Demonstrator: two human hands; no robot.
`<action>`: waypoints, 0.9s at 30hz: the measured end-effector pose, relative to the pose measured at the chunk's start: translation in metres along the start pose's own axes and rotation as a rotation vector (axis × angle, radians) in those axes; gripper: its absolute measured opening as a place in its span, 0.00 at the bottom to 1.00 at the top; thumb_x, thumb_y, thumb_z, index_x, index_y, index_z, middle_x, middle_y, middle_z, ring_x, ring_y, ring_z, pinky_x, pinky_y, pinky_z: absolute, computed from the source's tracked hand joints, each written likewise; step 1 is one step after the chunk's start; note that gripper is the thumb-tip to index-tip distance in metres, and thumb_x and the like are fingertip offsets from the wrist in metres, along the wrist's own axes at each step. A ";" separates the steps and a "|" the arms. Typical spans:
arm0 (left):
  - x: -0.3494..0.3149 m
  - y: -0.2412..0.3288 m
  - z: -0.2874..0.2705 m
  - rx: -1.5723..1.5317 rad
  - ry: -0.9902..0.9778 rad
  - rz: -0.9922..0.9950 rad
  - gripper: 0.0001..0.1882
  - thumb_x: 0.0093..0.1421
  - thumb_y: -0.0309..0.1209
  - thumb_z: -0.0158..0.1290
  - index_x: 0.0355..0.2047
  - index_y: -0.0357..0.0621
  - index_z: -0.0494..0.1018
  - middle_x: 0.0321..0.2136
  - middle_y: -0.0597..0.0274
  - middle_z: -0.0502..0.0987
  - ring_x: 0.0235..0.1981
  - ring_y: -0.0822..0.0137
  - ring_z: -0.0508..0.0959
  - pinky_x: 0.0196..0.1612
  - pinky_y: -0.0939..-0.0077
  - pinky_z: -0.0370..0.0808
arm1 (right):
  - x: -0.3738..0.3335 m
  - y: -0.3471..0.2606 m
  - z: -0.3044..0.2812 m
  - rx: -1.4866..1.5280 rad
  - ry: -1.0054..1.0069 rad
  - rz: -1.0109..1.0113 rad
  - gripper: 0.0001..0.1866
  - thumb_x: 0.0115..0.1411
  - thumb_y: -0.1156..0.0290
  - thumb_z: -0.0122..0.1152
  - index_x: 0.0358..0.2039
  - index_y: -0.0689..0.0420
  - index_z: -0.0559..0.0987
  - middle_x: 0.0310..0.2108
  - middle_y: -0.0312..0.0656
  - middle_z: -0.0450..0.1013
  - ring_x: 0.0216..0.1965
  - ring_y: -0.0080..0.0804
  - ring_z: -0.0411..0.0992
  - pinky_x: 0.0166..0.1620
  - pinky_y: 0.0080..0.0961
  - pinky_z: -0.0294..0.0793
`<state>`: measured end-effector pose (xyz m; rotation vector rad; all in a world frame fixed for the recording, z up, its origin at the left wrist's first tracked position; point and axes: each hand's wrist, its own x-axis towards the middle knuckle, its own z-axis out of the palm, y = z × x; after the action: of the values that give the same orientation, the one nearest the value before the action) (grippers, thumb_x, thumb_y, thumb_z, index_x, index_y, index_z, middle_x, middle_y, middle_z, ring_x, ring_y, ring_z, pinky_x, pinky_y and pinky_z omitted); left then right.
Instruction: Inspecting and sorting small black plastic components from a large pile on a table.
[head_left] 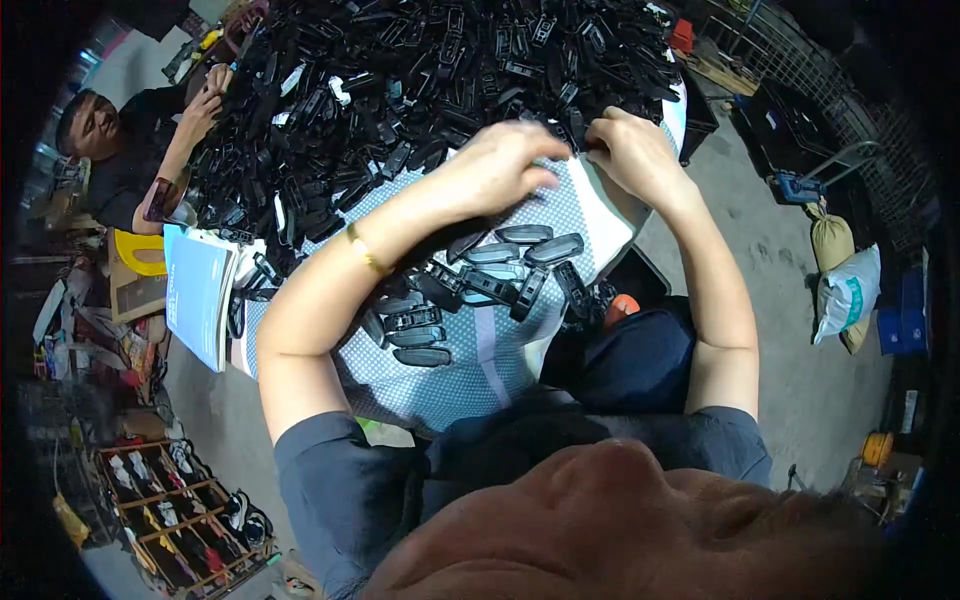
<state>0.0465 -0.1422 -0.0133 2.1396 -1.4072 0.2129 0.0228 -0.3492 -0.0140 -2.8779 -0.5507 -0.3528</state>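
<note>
- While the left hand [490,168] hangs over the near edge of the heap of black plastic casings [400,90], its blurred fingers point right; thumb and forefinger stand apart, with nothing visible between them, so it looks released.
- Just right of it, the right hand [632,150] has its fingers curled and tips turned left towards the other hand; whether they pinch a casing, I cannot tell.
- The heap lies far of both hands and spreads mostly to the left, its long parts pointing every way; the right hand sits by its near right edge, the left hand closer to its middle.
- On the near side, between the forearms, lie loose casings; an oval casing [555,248] slants from near left to far right, nearer the left hand, while a darker one [572,288] runs from far left to near right.
- Under them is the desk [440,385], with a dotted pale cover.
- Further left lie a blue-covered book [200,300] and, at the far left, a co-worker's hand [203,108] beside the heap.
</note>
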 end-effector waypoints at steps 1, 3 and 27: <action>0.007 0.003 -0.003 0.230 0.062 0.042 0.14 0.45 0.27 0.55 0.34 0.39 0.73 0.32 0.57 0.73 0.36 0.58 0.71 0.41 0.71 0.70 | 0.001 0.000 0.001 0.007 0.009 -0.014 0.11 0.44 0.72 0.62 0.31 0.60 0.77 0.31 0.44 0.71 0.34 0.44 0.71 0.38 0.33 0.70; 0.012 -0.018 0.009 0.346 0.031 0.085 0.13 0.45 0.28 0.53 0.34 0.41 0.74 0.32 0.61 0.72 0.37 0.60 0.69 0.41 0.71 0.70 | 0.000 -0.004 -0.001 0.047 0.020 -0.040 0.10 0.44 0.72 0.61 0.29 0.61 0.77 0.30 0.45 0.70 0.33 0.43 0.71 0.38 0.33 0.70; -0.044 -0.019 -0.052 -0.480 0.375 -0.690 0.14 0.52 0.29 0.56 0.40 0.40 0.72 0.27 0.62 0.73 0.19 0.78 0.72 0.19 0.88 0.65 | 0.033 -0.080 0.046 0.034 0.182 -0.347 0.08 0.43 0.70 0.59 0.25 0.58 0.76 0.26 0.41 0.69 0.32 0.38 0.69 0.33 0.30 0.72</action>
<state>0.0524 -0.0742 0.0038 1.9123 -0.4061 0.0002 0.0310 -0.2549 -0.0384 -2.6736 -1.0099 -0.6418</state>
